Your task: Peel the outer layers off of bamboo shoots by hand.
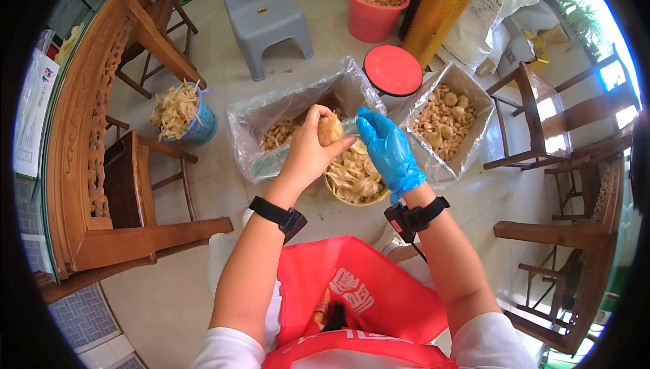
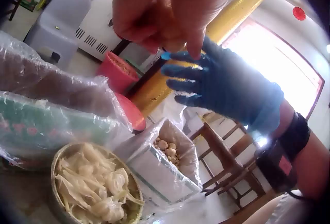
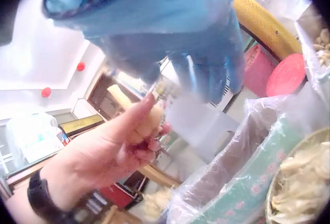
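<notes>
My bare left hand (image 1: 308, 151) grips a pale garlic bulb (image 1: 328, 129), its stem end sticking out in the right wrist view (image 3: 119, 97). The blue-gloved right hand (image 1: 391, 156) is just right of the bulb, fingers fairly straight and spread in the left wrist view (image 2: 221, 82); whether a fingertip touches the bulb is unclear. Below both hands stands a round basket (image 2: 135, 193) heaped with papery garlic skins (image 1: 355, 172). Behind it, a plastic-lined box (image 1: 247, 122) holds peeled cloves (image 1: 276, 134), partly hidden by the left hand.
Right of the basket, another lined box (image 1: 474, 128) holds cloves and bulbs. A red lid (image 1: 393, 70), pink bucket (image 1: 371, 20) and grey chair (image 1: 267, 20) stand behind. At left is a blue basket (image 1: 201, 125) of skins; wooden furniture (image 1: 145, 237) flanks both sides.
</notes>
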Tool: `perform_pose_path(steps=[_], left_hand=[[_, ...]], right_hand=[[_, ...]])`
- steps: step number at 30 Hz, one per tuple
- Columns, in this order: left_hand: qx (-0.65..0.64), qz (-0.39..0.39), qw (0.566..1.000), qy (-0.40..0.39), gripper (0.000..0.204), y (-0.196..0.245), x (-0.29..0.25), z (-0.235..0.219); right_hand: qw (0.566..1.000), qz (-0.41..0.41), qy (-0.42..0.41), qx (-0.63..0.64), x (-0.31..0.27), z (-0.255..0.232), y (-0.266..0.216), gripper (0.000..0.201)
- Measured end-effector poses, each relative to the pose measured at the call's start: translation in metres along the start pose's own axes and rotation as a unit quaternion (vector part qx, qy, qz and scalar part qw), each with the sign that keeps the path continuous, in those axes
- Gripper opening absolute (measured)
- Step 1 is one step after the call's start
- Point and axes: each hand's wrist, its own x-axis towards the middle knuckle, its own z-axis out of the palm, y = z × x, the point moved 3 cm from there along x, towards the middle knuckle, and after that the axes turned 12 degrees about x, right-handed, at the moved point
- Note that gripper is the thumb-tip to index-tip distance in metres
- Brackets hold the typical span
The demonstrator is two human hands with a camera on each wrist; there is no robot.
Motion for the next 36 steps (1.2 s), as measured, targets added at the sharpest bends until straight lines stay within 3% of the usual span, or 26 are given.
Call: perform_pose_path(steps=[1, 3, 5, 7, 11, 14, 16, 21, 23, 25, 27, 28, 31, 34, 36], left_hand=[[0.019, 0.017, 1.0, 0.009, 0.051, 0.0, 0.0, 0.0], [0.039, 0.033, 0.999, 0.017, 0.052, 0.0, -0.003, 0.0], [0.06, 0.068, 0.995, 0.031, 0.054, 0.002, -0.005, -0.002], [0.062, 0.054, 0.996, 0.025, 0.055, -0.001, -0.006, -0.003], [0.062, 0.006, 0.998, -0.025, 0.057, 0.006, -0.009, -0.01], [0.018, 0.044, 0.998, -0.029, 0.058, 0.008, -0.009, -0.009], [0.038, 0.058, 0.997, -0.038, 0.059, 0.014, -0.011, -0.015], [0.067, 0.055, 0.996, -0.033, 0.063, 0.011, -0.019, -0.015], [0.079, 0.044, 0.995, -0.039, 0.067, 0.001, -0.018, -0.015], [0.074, 0.064, 0.994, -0.051, 0.065, 0.005, -0.02, -0.018], [0.069, 0.082, 0.992, -0.064, 0.063, 0.008, -0.022, -0.019], [0.058, 0.082, 0.992, -0.081, 0.062, 0.01, -0.024, -0.017], [0.041, 0.073, 0.991, -0.1, 0.059, 0.012, -0.025, -0.018], [0.011, 0.082, 0.994, -0.068, 0.058, 0.01, -0.024, -0.021], [0.037, 0.074, 0.995, -0.062, 0.056, 0.009, -0.023, -0.024]], right_hand=[[1.0, 0.0, 0.0, 0.0, -0.001, 0.001, -0.011, 0.042], [0.989, 0.046, -0.084, 0.115, -0.003, 0.009, -0.024, 0.043], [0.986, 0.054, -0.09, 0.13, -0.002, 0.013, -0.021, 0.042], [0.989, -0.019, -0.101, 0.103, -0.002, 0.014, -0.026, 0.039], [0.99, -0.063, -0.114, 0.051, -0.003, 0.017, -0.035, 0.033], [0.99, -0.007, -0.078, 0.119, -0.001, 0.017, -0.024, 0.025], [0.961, 0.05, -0.065, 0.264, 0.002, 0.013, -0.035, 0.02], [0.972, 0.051, -0.068, 0.218, 0.008, 0.009, -0.043, 0.023], [0.961, 0.05, -0.105, 0.249, 0.002, 0.019, -0.05, 0.028], [0.967, 0.011, -0.124, 0.224, 0.001, 0.028, -0.041, 0.03], [0.993, 0.041, -0.107, 0.032, 0.001, 0.029, -0.036, 0.027], [0.992, 0.002, -0.089, 0.086, 0.003, 0.029, -0.034, 0.025], [0.997, -0.039, -0.037, 0.053, 0.009, 0.029, -0.025, 0.026], [0.991, -0.015, -0.012, 0.13, 0.005, 0.033, -0.036, 0.031], [0.998, -0.006, -0.035, 0.057, 0.005, 0.03, -0.045, 0.034]])
